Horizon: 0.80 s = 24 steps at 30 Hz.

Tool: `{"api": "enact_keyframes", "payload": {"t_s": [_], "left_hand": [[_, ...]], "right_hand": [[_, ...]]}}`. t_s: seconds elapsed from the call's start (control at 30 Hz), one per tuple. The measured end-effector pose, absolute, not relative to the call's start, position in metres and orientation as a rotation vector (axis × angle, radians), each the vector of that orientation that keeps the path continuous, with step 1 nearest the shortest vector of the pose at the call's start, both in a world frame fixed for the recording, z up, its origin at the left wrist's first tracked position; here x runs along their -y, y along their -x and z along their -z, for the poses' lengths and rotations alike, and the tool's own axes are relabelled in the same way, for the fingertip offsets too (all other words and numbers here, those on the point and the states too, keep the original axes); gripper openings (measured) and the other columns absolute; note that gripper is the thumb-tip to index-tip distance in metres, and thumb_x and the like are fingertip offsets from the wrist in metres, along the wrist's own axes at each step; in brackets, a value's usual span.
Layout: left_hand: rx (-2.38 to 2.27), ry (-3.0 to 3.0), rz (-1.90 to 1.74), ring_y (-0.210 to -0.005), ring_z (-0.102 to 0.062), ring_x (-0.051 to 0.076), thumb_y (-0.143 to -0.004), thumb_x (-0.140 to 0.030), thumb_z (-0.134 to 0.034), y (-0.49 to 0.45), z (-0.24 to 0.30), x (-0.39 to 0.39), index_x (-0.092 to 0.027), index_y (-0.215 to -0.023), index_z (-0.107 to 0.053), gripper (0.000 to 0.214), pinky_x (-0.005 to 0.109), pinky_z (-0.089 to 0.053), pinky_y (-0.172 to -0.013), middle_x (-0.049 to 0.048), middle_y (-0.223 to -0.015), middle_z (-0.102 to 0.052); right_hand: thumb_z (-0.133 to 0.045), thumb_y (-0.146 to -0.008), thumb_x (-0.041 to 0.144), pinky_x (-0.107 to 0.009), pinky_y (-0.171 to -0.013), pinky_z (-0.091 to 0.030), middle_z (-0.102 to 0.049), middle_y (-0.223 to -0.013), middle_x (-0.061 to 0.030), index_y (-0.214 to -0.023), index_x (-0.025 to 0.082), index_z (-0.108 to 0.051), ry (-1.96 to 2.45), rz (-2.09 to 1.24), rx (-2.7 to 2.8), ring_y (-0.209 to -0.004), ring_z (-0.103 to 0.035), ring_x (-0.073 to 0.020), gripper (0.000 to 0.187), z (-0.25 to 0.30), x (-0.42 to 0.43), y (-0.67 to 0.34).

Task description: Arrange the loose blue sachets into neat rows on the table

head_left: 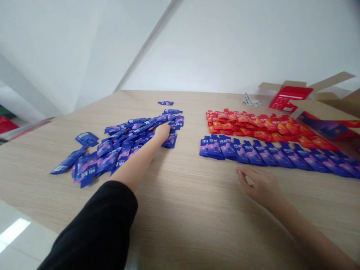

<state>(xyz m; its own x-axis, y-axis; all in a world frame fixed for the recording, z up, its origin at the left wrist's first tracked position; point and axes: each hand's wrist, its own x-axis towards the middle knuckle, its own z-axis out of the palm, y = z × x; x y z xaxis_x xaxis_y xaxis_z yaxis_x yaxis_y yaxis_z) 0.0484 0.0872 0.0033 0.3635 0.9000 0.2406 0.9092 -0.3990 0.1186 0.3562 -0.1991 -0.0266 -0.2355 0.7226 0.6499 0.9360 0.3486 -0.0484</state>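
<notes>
on my feed the person's left hand (162,132), coming out of a black sleeve (95,225), is pressed down on the far end of a loose heap of blue-purple sachets (126,144), which lies in the left half of the light wood worktop (180,228). its fingers (165,128) are bent down into the heap, and from this angle i cannot tell whether they are clenched or grasping a sachet. the right hand (260,185) rests on the worktop, just short of a slanted row of blue-purple sachets (270,155). its fingers (242,171) are loosely curved and released, with nothing in them that i can see.

the row runs toward the right edge of the worktop, overlapping sachet on sachet. behind it lies a dense block of red and orange sachets (267,127). one blue-purple sachet (165,103) sits alone toward the far edge, and a few more (87,138) lie off the heap's left side. near the far right corner stand an open cardboard box (323,108) and a red carton (289,98), with a small silver-grey bundle (251,100) on the worktop beside them.
</notes>
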Motion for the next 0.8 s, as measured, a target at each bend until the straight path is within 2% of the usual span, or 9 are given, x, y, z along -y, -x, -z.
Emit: {"api": "enact_keyframes", "payload": {"t_s": [0.1, 0.17, 0.3, 0.37, 0.47, 0.53, 0.6, 0.7, 0.8], "left_hand": [[1.776, 2.478, 0.34, -0.101, -0.063, 0.026, -0.094, -0.023, -0.055, -0.049, -0.021, -0.069, -0.008, -0.113, -0.06, 0.025, 0.04, -0.052, -0.087, 0.0146, -0.108, -0.065], [1.756, 2.451, 0.373, -0.101, -0.064, 0.03, -0.095, -0.015, -0.047, -0.058, -0.035, -0.046, -0.006, -0.114, -0.057, 0.023, 0.039, -0.05, -0.086, 0.0181, -0.102, -0.067], [1.497, 2.622, 0.574, -0.091, -0.068, 0.028, -0.098, -0.017, -0.037, -0.098, -0.044, 0.04, -0.014, -0.119, -0.054, 0.027, 0.038, -0.052, -0.08, 0.0144, -0.101, -0.068], [1.208, 2.897, 0.571, -0.091, -0.069, 0.026, -0.097, -0.018, -0.039, -0.118, -0.036, 0.095, -0.017, -0.112, -0.058, 0.024, 0.037, -0.053, -0.08, 0.0125, -0.103, -0.068], [0.72, 3.209, 0.691, -0.119, -0.059, 0.027, -0.096, -0.024, -0.046, -0.136, -0.025, 0.155, -0.016, -0.118, -0.059, 0.027, 0.038, -0.048, -0.1, 0.0149, -0.127, -0.062], [0.608, 3.388, 0.805, -0.122, -0.058, 0.024, -0.097, -0.03, -0.045, -0.139, -0.024, 0.168, -0.018, -0.111, -0.063, 0.025, 0.037, -0.045, -0.106, 0.0116, -0.125, -0.065], [0.787, 3.495, 0.988, -0.107, -0.065, 0.02, -0.097, -0.033, -0.045, -0.14, -0.028, 0.163, -0.021, -0.099, -0.066, 0.024, 0.035, -0.05, -0.098, 0.0073, -0.111, -0.07], [1.381, 3.504, 1.231, -0.073, -0.066, 0.017, -0.091, -0.04, -0.056, -0.147, -0.03, 0.146, -0.02, -0.09, -0.062, 0.021, 0.032, -0.056, -0.07, 0.0038, -0.083, -0.07], [1.703, 3.899, 1.066, -0.044, -0.052, 0.011, -0.089, -0.047, -0.056, -0.163, -0.025, 0.141, -0.017, -0.076, -0.056, 0.032, 0.024, -0.045, -0.044, -0.0018, -0.055, -0.057]], "right_hand": [[-0.049, -0.091, 0.027, -0.032, -0.066, -0.055, -0.073, -0.087, -0.0045, -0.088, 0.021, -0.069, 1.489, 0.229, 1.999, -0.074, -0.069, -0.0209, 0.021, 0.026, 0.211, -0.356], [-0.049, -0.093, 0.032, -0.032, -0.064, -0.056, -0.073, -0.086, -0.0046, -0.093, 0.022, -0.069, 1.554, -0.11, 1.894, -0.074, -0.069, -0.0206, 0.022, 0.021, 0.215, -0.349], [-0.047, -0.095, 0.051, -0.03, -0.061, -0.057, -0.07, -0.103, -0.0099, -0.125, 0.021, -0.057, 1.393, -0.931, 1.493, -0.084, -0.068, -0.0208, 0.044, 0.006, 0.213, -0.325], [-0.047, -0.092, 0.061, -0.033, -0.064, -0.058, -0.066, -0.114, -0.0133, -0.13, 0.02, -0.052, 1.234, -1.174, 1.304, -0.09, -0.067, -0.0224, 0.056, 0.003, 0.209, -0.312], [-0.059, -0.08, 0.071, -0.033, -0.063, -0.056, -0.07, -0.095, -0.0105, -0.11, 0.017, -0.063, 1.184, -1.322, 1.094, -0.076, -0.066, -0.021, 0.062, 0.01, 0.206, -0.303], [-0.068, -0.07, 0.072, -0.032, -0.06, -0.055, -0.068, -0.079, -0.0061, -0.095, 0.017, -0.066, 1.218, -1.317, 0.992, -0.066, -0.063, -0.0189, 0.06, 0.017, 0.208, -0.304], [-0.073, -0.066, 0.069, -0.033, -0.062, -0.055, -0.067, -0.075, -0.0038, -0.089, 0.018, -0.066, 1.232, -1.283, 0.94, -0.065, -0.062, -0.0183, 0.057, 0.019, 0.213, -0.31], [-0.071, -0.072, 0.064, -0.035, -0.069, -0.055, -0.067, -0.08, -0.0028, -0.09, 0.019, -0.066, 1.243, -1.193, 1.0, -0.072, -0.063, -0.0198, 0.049, 0.01, 0.22, -0.319], [-0.058, -0.086, 0.057, -0.036, -0.071, -0.054, -0.067, -0.081, -0.0037, -0.094, 0.019, -0.066, 1.358, -0.998, 1.303, -0.075, -0.063, -0.0216, 0.04, -0.003, 0.228, -0.326]]}}
